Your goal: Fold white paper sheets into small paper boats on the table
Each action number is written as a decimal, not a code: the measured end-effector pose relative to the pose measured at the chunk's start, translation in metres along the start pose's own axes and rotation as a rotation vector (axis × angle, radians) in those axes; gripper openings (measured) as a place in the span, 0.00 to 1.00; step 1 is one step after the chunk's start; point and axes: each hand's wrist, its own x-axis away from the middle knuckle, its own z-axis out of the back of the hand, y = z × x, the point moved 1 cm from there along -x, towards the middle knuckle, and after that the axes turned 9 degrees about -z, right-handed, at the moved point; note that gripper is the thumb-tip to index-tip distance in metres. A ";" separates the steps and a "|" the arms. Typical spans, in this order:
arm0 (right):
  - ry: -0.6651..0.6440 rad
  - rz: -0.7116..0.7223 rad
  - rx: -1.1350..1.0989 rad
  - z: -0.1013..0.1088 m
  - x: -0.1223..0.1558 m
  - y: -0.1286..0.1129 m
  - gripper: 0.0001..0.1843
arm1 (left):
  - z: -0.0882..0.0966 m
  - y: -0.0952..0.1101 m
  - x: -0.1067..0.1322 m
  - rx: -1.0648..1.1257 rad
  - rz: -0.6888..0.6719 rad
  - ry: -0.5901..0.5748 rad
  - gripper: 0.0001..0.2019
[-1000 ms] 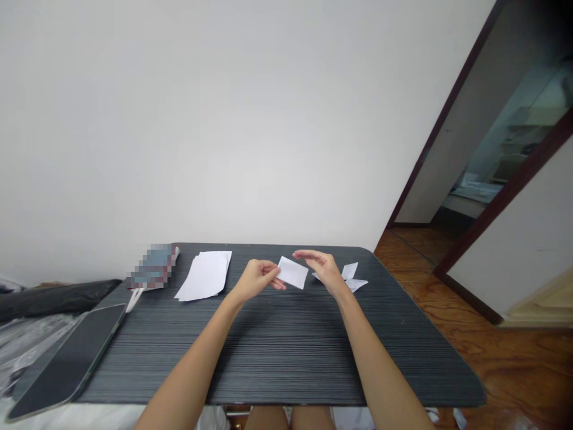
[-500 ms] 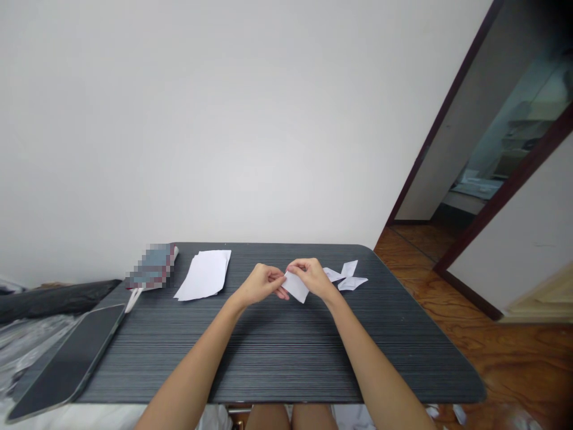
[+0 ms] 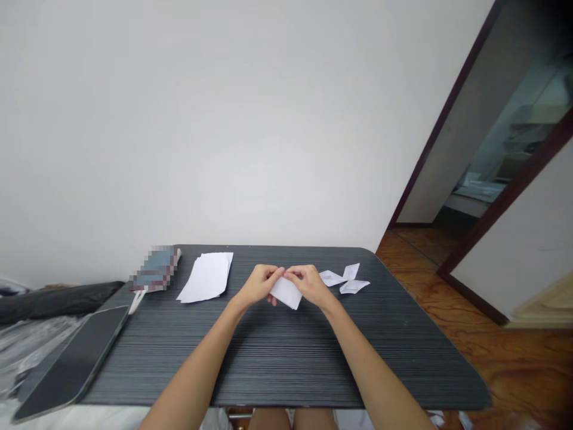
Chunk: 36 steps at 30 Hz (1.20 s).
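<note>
The fingers of the left hand [image 3: 258, 283] and right hand [image 3: 312, 284] pinch the upper edge of a small white paper [image 3: 287, 293] over the table [image 3: 286, 364]. White sheets [image 3: 207, 276] lie left, folded pieces [image 3: 354, 286] right; pixelation makes any lettering on the back-left item [image 3: 154, 269] unreadable.

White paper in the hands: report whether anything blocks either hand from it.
Nothing visible does: the left hand and right hand both hold the paper directly. The folded pieces lie to the right, the stacked sheets to the left.
</note>
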 end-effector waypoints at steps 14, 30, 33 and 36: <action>0.168 -0.230 -0.401 0.026 -0.014 0.025 0.18 | 0.020 -0.009 -0.004 -0.261 -0.124 0.552 0.17; 0.210 -0.328 -0.510 0.009 -0.014 0.028 0.18 | 0.004 -0.005 -0.010 0.242 -0.219 0.229 0.19; 0.214 -0.346 -0.510 0.009 -0.014 0.028 0.18 | 0.003 -0.004 -0.009 0.220 -0.229 0.202 0.18; 0.217 -0.354 -0.510 0.012 -0.014 0.026 0.18 | 0.004 -0.006 -0.008 0.158 -0.232 0.212 0.15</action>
